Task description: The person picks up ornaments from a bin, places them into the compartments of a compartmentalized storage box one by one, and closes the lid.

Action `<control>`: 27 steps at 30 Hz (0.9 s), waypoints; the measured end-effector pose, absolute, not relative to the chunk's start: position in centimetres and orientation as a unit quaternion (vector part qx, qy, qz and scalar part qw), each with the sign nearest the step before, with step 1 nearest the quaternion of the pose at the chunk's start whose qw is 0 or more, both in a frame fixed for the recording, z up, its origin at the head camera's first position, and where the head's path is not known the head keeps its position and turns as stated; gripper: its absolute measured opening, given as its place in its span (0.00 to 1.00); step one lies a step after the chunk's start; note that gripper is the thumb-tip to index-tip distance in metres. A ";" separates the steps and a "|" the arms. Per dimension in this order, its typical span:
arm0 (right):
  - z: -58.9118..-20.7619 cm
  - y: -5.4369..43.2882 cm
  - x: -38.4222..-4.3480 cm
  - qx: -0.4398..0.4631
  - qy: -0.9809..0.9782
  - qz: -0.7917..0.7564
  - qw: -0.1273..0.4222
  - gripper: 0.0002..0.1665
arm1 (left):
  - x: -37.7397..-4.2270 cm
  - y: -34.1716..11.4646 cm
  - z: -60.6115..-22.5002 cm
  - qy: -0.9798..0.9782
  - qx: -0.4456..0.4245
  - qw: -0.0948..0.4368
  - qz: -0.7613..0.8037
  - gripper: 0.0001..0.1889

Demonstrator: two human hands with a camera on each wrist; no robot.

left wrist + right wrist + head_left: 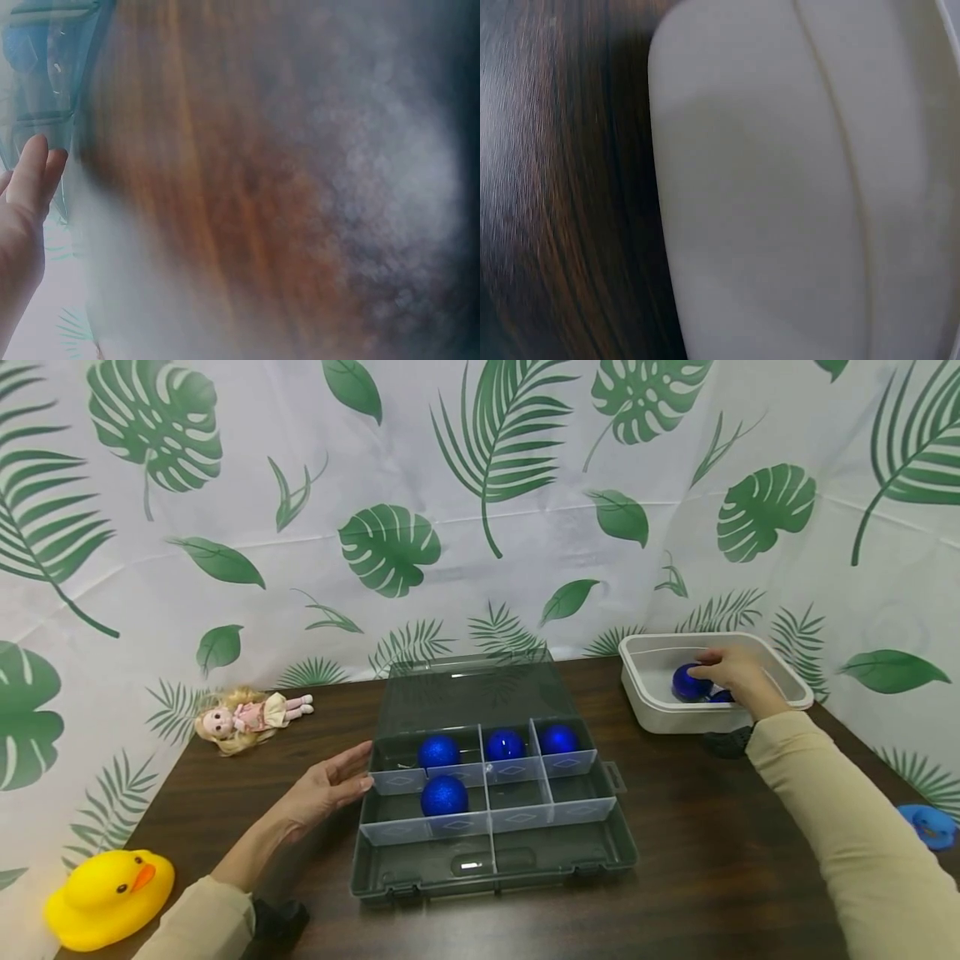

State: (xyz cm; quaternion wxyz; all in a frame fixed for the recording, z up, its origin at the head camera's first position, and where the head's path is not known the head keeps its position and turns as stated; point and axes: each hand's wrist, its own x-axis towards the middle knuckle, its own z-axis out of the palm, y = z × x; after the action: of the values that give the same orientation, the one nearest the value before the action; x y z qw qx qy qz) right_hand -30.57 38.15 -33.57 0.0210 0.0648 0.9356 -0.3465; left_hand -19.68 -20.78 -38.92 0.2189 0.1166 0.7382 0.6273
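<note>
A grey see-through compartment box (420, 860) lies on the table with its lid laid back. Three blue balls, one glossy (506, 745), sit in its back row, and a glittery ball (445, 796) is in the middle row at left. My left hand (322, 793) has its fingers extended at the box's left side; in the left wrist view the fingers (30, 172) reach toward the box edge. Inside a white tub (675, 720), my right hand (738, 675) pinches a blue ball (688, 683). More blue shows beneath that hand, partly hidden. The right wrist view shows only the tub's outer wall (757, 187) and table.
A doll (258, 714) lies at the back left of the dark wooden table (697, 852). A yellow rubber duck (112, 897) is at the front left, and a blue toy duck (928, 827) at the right edge. Behind hangs a leaf-print cloth (517, 568).
</note>
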 end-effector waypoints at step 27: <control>-30.7 34.3 -29.4 -0.024 0.904 -0.426 -0.018 0.40 | -19.7 -20.8 -39.3 0.735 0.116 0.214 0.633 0.39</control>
State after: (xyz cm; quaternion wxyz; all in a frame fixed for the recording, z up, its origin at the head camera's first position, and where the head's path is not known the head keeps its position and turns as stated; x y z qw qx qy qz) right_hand -29.44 34.26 -30.73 -0.0182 -0.0240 0.9040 -0.4264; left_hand -19.73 -20.81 -39.27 0.2137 0.1161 0.7353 0.6326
